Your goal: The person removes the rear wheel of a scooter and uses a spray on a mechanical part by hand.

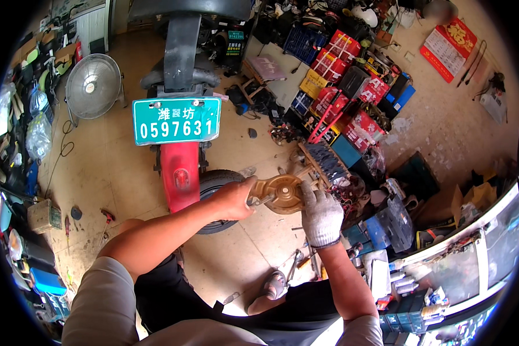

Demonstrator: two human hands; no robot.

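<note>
A gold-brown round metal brake plate [286, 195], with a raised hub and a short arm, is held up between my two hands. My bare left hand [236, 197] closes on its arm end, and a small silver lever-like piece shows by the fingertips. In a pale work glove, my right hand [322, 218] grips the disc's right edge; some of its fingers are hidden behind the disc. Just left of the plate is the scooter's rear wheel [220, 183], partly covered by my left forearm. Its red rear fender [180, 180] hangs below a green number plate [177, 120].
A round floor fan [93, 86] stands at far left. Stacked battery boxes [335, 57] and a bristle brush [327, 161] lie to the right. Hand tools [294, 264] are on the floor near my sandalled foot [275, 284]. A red-handled tool [106, 217] lies left.
</note>
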